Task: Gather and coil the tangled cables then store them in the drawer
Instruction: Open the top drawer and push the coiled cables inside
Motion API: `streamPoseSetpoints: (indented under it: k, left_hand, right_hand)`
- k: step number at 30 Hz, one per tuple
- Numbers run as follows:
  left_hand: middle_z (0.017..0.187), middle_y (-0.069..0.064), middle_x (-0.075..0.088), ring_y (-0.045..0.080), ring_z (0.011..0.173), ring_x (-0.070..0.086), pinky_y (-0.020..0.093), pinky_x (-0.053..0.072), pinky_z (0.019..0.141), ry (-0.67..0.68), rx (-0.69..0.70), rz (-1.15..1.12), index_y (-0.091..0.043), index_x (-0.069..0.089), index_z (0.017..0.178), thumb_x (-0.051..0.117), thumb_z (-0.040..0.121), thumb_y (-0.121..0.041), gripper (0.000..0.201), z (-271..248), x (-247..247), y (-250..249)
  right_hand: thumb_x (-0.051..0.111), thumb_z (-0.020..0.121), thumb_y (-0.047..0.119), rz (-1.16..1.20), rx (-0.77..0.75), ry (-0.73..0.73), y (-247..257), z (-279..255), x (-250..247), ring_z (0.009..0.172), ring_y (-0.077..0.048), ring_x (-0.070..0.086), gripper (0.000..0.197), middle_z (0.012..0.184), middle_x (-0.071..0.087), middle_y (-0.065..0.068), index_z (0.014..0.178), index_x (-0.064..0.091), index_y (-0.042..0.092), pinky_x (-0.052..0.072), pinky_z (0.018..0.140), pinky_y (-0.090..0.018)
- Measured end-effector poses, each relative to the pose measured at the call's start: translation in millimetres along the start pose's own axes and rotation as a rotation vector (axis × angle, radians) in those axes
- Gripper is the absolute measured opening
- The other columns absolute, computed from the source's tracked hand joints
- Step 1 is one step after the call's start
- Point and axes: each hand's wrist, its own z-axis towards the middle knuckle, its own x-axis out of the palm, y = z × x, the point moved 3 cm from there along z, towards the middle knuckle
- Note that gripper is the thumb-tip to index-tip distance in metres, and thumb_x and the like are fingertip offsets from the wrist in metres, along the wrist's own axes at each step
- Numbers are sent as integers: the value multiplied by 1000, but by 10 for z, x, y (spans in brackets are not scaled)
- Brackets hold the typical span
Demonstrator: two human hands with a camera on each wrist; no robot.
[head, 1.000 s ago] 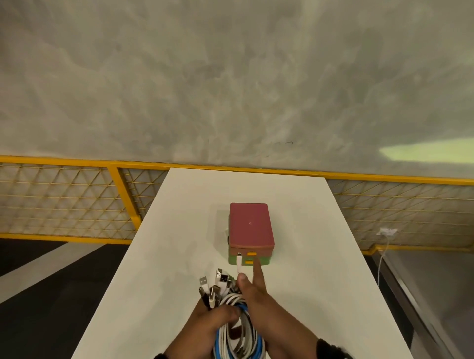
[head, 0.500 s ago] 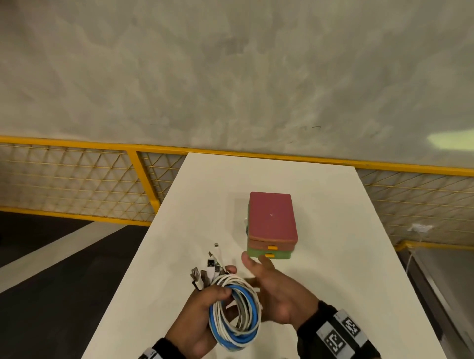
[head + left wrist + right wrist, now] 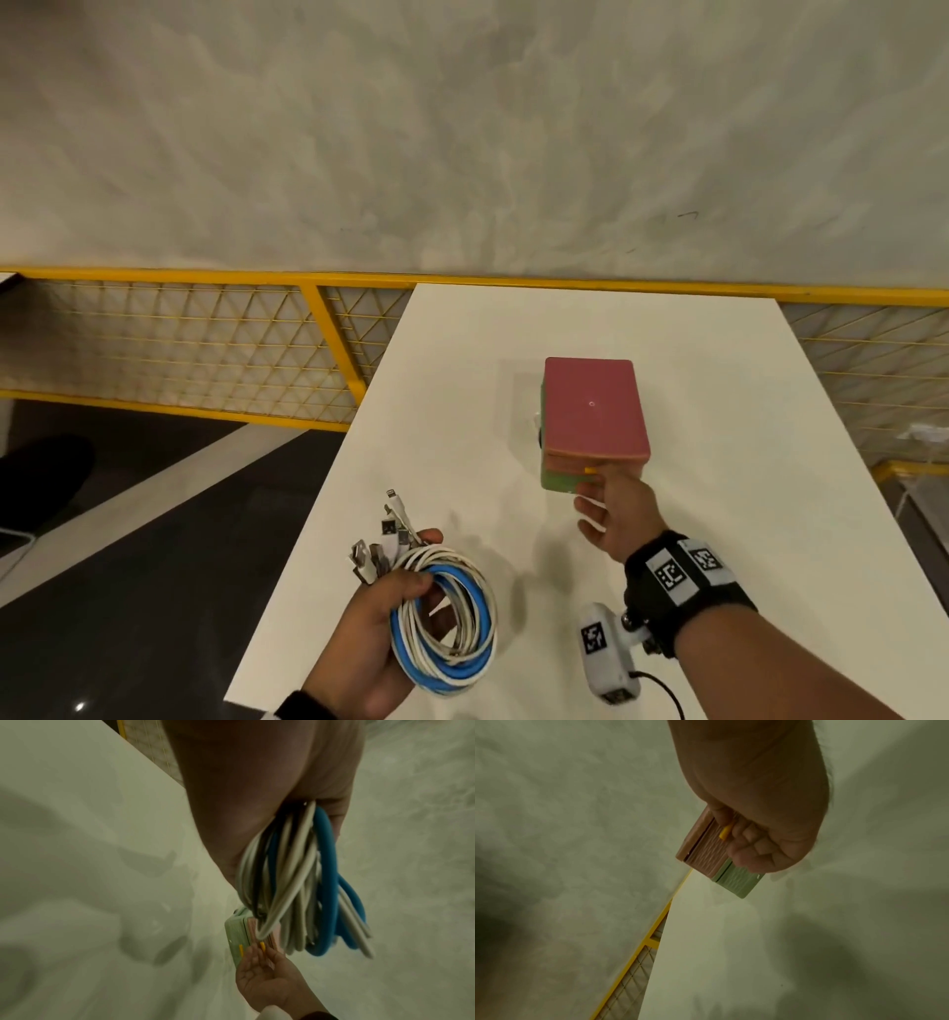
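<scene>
Now coiled cables (image 3: 447, 627) within left fingers (image 3: 411, 583)

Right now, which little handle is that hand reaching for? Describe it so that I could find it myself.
On the white table stands a small box of drawers, pink above and green below. Each drawer front carries a small yellow handle; the right hand reaches the front at the upper handle, on the pink drawer. The lower handle, on the green drawer, shows only from the left wrist.

We can read no words, brand names or numbers anywhere. The only signs are black-and-white square code markers on the wristband (image 3: 685, 570) behind the right hand (image 3: 619, 511) and on the wrist camera (image 3: 606, 650) below it.
</scene>
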Motion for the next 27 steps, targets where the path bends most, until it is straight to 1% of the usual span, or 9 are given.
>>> streamPoseSetpoints:
  k: [2, 5, 6, 8, 9, 13, 20, 25, 27]
  left_hand:
    - [94, 19, 67, 34, 92, 61, 43, 53, 79, 7, -6, 4, -8, 68, 111, 86, 41, -10, 72, -11, -30, 5]
    - [94, 20, 66, 34, 91, 60, 45, 48, 83, 17, 9, -3, -7, 64, 113, 67, 63, -7, 49, -60, -23, -6]
    - [93, 19, 67, 33, 89, 62, 44, 49, 82, 26, 16, -1, -7, 65, 111, 71, 60, -8, 51, -58, -15, -16]
    - [92, 18, 69, 30, 86, 65, 42, 51, 79, 36, 18, 18, -7, 67, 109, 84, 43, -9, 68, -52, -4, -11]
    - [92, 17, 69, 29, 84, 66, 42, 52, 78, 45, 17, 27, -7, 66, 110, 83, 44, -7, 68, -49, 5, -8]
    - [90, 17, 69, 30, 85, 63, 41, 51, 79, 66, 16, 40, -5, 63, 112, 58, 69, -4, 44, -40, 83, 11]
    - [87, 17, 69, 31, 87, 60, 41, 48, 79, 89, -2, 83, -6, 64, 108, 52, 73, -3, 37, -33, 251, 57]
    - [92, 19, 68, 32, 93, 60, 44, 49, 82, 110, -8, 123, -5, 64, 109, 53, 72, -2, 39, 16, 356, 82]
    - [97, 20, 67, 33, 96, 61, 44, 49, 85, 118, -13, 145, -4, 64, 111, 56, 70, -2, 42, 68, 413, 111]
  right_hand:
    - [53, 88, 24, 10, -8, -15, 0, -19, 4, 80, -21, 60, 12, 95, 65, -5, 95, 59, 17, 44, 67, -35]
    - [53, 87, 22, 36, 19, -19, -105, -97, -47, 82, -22, 60, 17, 94, 65, -5, 100, 60, 16, 45, 69, -36]
    - [53, 86, 22, 46, 25, -20, -158, -138, -71, 83, -22, 60, 16, 93, 64, -5, 99, 61, 15, 45, 71, -37]
    - [55, 86, 24, 58, 22, -21, -289, -242, -139, 85, -23, 59, 15, 92, 64, -6, 96, 61, 15, 44, 74, -38]
    - [55, 86, 24, 59, 20, -17, -354, -290, -168, 85, -24, 59, 16, 92, 64, -7, 96, 61, 14, 44, 75, -39]
    - [55, 86, 24, 67, 34, -21, -595, -451, -297, 86, -26, 61, 19, 90, 65, -9, 99, 63, 12, 45, 74, -38]
    - [55, 86, 25, 45, 47, -33, -740, -579, -380, 81, -26, 61, 18, 86, 66, -10, 93, 64, 11, 44, 73, -37]
    - [57, 87, 30, -9, 61, -21, -765, -624, -404, 84, -29, 64, 28, 94, 70, -13, 104, 64, 10, 47, 74, -38]
    - [58, 88, 43, -67, 123, 47, -766, -726, -409, 84, -29, 65, 38, 96, 71, -14, 110, 60, 12, 48, 74, -39]
